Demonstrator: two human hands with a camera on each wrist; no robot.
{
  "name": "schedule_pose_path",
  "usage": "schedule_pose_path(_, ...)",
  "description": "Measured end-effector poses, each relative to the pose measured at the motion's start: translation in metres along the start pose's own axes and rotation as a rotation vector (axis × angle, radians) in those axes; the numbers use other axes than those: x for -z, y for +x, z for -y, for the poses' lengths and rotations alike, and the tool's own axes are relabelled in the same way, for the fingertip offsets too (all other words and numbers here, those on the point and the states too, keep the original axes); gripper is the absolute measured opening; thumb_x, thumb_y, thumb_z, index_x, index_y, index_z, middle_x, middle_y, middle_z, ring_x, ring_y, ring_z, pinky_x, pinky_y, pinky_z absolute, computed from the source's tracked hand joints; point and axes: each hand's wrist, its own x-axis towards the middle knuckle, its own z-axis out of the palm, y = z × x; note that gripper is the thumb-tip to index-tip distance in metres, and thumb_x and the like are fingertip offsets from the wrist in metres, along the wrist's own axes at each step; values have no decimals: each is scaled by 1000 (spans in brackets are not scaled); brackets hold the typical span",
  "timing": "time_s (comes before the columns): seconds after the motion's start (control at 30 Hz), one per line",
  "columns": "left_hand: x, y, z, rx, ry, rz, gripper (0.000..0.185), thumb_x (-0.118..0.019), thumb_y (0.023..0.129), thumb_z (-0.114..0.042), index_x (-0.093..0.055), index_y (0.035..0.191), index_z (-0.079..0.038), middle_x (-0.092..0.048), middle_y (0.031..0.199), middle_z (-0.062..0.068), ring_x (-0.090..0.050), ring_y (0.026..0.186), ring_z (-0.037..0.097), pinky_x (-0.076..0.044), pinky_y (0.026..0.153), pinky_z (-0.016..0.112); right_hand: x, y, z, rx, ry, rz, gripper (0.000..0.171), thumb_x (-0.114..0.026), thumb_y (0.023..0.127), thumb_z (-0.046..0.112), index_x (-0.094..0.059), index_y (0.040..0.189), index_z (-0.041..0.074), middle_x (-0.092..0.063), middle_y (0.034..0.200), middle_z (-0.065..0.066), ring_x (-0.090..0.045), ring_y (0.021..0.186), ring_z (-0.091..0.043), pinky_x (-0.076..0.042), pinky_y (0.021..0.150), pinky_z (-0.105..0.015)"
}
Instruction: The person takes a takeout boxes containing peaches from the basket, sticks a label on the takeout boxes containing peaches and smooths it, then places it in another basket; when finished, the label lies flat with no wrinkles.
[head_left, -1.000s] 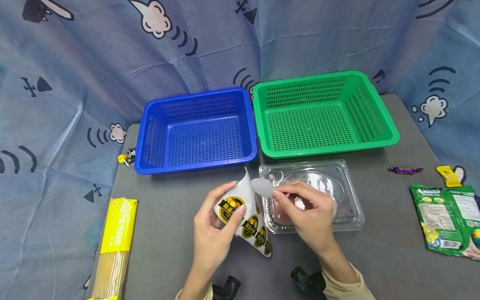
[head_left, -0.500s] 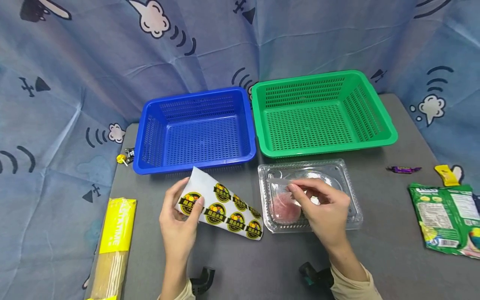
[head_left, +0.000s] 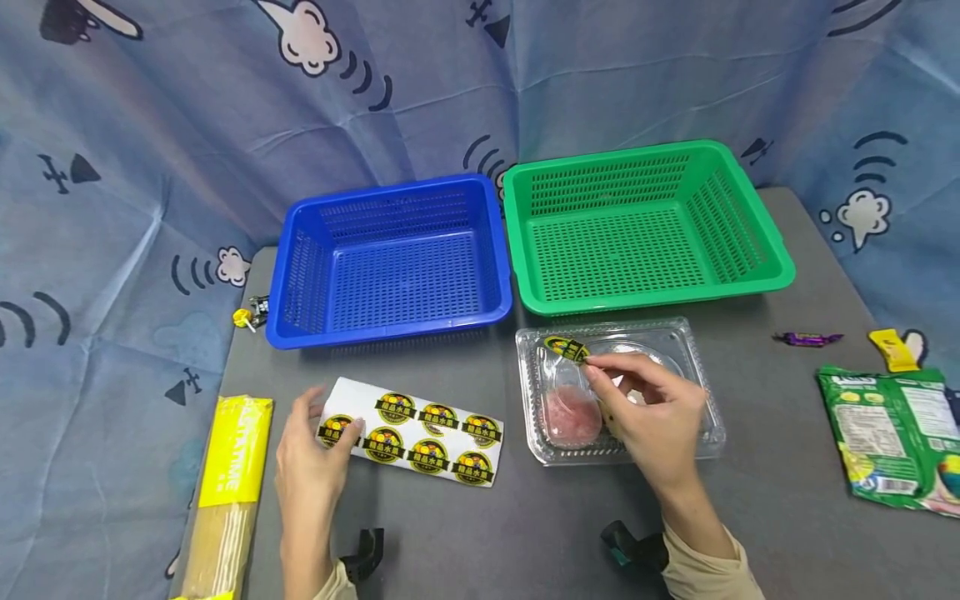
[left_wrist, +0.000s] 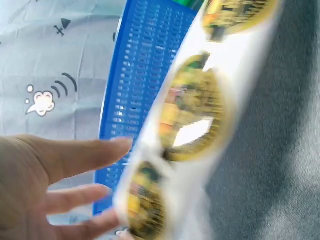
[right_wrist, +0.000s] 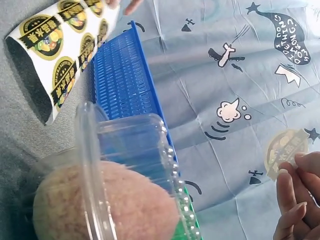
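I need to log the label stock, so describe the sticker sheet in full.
The sticker sheet is a white glossy rectangle lying nearly flat on the grey table, in front of the blue basket and left of the clear box. It carries seven round black-and-yellow stickers in two rows; one place looks bare. The left hand touches its left end. In the right wrist view its near end curls up.

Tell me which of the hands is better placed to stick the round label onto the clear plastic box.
The right hand. It already pinches the round yellow-and-black sticker directly over the clear plastic clamshell box. The left hand rests on the white sticker sheet, off to the box's left.
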Motion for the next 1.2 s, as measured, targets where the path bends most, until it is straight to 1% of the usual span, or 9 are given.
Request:
schedule_pose_path(0.1, 1, 2, 4, 37, 73, 56, 69, -79, 95, -33, -49, 154, -15, -57, 150, 18, -57, 134, 45, -46, 98, 70, 0, -1, -1, -7, 6, 4, 18, -72, 78, -28, -76, 91, -16, -78, 85, 2, -54, 55, -5, -38, 44, -18)
schedule_pose_path(0.2, 0, 2, 4, 41, 111, 67, 67, -77, 96, -39, -51, 153, -15, -56, 150, 19, -56, 134, 47, -46, 97, 72, -1, -1, -1, -6, -2, 2, 18, -72, 78, -28, -76, 91, -16, -78, 85, 3, -54, 55, -5, -37, 44, -19)
schedule_pose_path(0.43, -9, -5, -20, -38, -10, -3, 50, -77, 95, -37, -65, 139, -16, -70, 137, 12, -65, 127, 36, -49, 94, 64, -4, -3, -2, -1, -53, 4, 19, -75, 77, -27, -77, 91, -14, -79, 86, 5, -57, 62, -4, -40, 54, -14)
schedule_pose_path(0.53, -19, -12, -37, -120, -96, -72, 39, -80, 94, -33, -72, 129, -18, -78, 122, 5, -72, 114, 30, -53, 87, 52, -7, -5, -3, -4, -72, 9, 19, -77, 77, -25, -77, 91, -12, -79, 86, 6, -58, 64, -4, -41, 55, -14)
schedule_pose_path(0.63, -32, -21, -55, -258, -229, -130, 30, -82, 93, -25, -76, 121, -17, -81, 107, 0, -76, 99, 24, -55, 77, 38, -10, -7, -4, 5, -75, 21, 15, -80, 79, -19, -78, 91, -11, -78, 85, 2, -58, 65, -4, -41, 55, -15)
schedule_pose_path(0.73, -45, -32, -71, -416, -378, -152, 23, -83, 93, -18, -77, 115, -15, -81, 95, -4, -75, 87, 16, -54, 68, 32, -14, -10, -4, 20, -70, 35, 10, -83, 82, -12, -78, 91, -10, -79, 85, -4, -61, 68, -4, -42, 56, -16)
schedule_pose_path(0.83, -56, -43, -85, -527, -499, -151, 18, -82, 93, -17, -77, 110, -14, -80, 89, -5, -73, 80, 11, -52, 64, 29, -18, -11, -5, 46, -72, 44, 11, -82, 81, -14, -78, 91, -9, -79, 86, -5, -64, 72, -4, -44, 58, -15)
schedule_pose_path(1.0, -61, -57, -104, -607, -643, -120, 19, -83, 92, -14, -76, 110, -13, -79, 86, -2, -71, 77, 11, -50, 63, 28, -23, -12, -5, 112, -80, 47, 17, -82, 76, -20, -79, 89, -8, -79, 84, -6, -63, 71, -3, -44, 57, -15)
schedule_pose_path(1.2, -59, -63, -119, -627, -704, -20, 28, -83, 92, -12, -75, 119, -15, -81, 89, -2, -71, 83, 10, -51, 64, 28, -27, -13, -5, 154, -93, 68, 10, -85, 82, -8, -79, 90, -7, -78, 83, -13, -58, 66, -2, -43, 53, -18)
